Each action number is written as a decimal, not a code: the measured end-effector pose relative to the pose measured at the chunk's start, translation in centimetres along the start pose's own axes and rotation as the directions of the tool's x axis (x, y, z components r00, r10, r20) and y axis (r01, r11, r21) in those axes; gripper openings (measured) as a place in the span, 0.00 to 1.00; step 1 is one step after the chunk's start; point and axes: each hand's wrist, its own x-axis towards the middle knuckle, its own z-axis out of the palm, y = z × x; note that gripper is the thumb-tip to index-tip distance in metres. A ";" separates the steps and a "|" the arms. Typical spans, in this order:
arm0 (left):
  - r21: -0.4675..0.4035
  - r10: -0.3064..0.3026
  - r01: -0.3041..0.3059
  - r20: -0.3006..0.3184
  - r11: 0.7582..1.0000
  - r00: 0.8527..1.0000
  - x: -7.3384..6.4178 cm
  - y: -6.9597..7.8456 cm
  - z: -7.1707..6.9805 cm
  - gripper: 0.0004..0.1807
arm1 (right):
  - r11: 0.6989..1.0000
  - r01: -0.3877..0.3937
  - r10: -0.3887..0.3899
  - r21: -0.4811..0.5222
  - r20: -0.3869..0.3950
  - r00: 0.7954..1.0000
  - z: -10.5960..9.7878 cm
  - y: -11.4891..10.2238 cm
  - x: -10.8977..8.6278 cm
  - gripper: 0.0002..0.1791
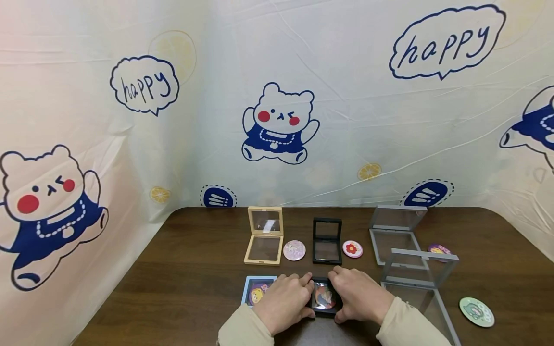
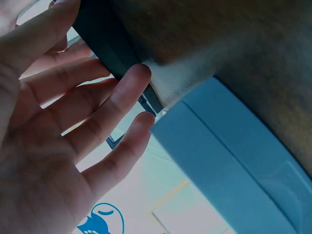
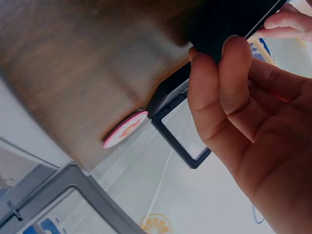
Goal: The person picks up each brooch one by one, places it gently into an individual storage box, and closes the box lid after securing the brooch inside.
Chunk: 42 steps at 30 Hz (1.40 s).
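A closed black display case [image 1: 323,297] with a round picture badge under its clear film lies near the table's front. Its left side is gripped by my left hand [image 1: 287,300], thumb at the near corner and fingers along the far side. My right hand [image 1: 361,295] holds the opposite side, thumb low and fingers at the far corner. In the left wrist view, the left hand's fingers [image 2: 134,80] are at the dark case edge [image 2: 107,39]. The right wrist view has the right fingertips [image 3: 234,53] against the dark case [image 3: 214,24]. A light blue case [image 1: 245,290] with a badge is partly hidden behind the left hand.
Behind stand an open cream case [image 1: 246,254], a pink badge [image 1: 294,250], an open small black case [image 1: 327,260] and a red-flower badge [image 1: 352,249]. To the right are two open grey cases [image 1: 375,247], a purple badge [image 1: 439,249] and a green badge [image 1: 476,312].
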 end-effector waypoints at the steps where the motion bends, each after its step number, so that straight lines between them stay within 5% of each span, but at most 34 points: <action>1: 0.002 0.000 0.000 -0.003 1.000 1.000 0.0 0.0 0.0 0.27 | 1.000 0.008 -0.008 -0.018 -0.005 1.000 0.0 -0.1 0.0 0.32; 12: 0.078 0.016 -0.013 -0.038 0.997 0.999 -0.2 0.3 0.1 0.29 | 0.991 0.061 -0.066 -0.120 -0.036 0.997 0.3 -0.4 0.0 0.29; 22: 0.232 0.094 -0.055 -0.160 0.971 0.983 0.0 0.8 0.6 0.22 | 0.980 0.073 -0.077 -0.183 -0.011 0.997 0.3 -0.7 -0.2 0.27; 36: 0.148 0.016 -0.002 -0.092 0.989 0.996 -0.1 0.6 0.3 0.30 | 0.984 0.064 -0.072 -0.166 -0.038 0.997 0.4 -0.6 -0.3 0.30; 42: 0.198 0.005 0.011 -0.076 0.980 0.997 0.1 1.0 0.1 0.37 | 0.981 0.051 -0.055 -0.187 -0.014 0.998 0.1 -0.5 -0.9 0.37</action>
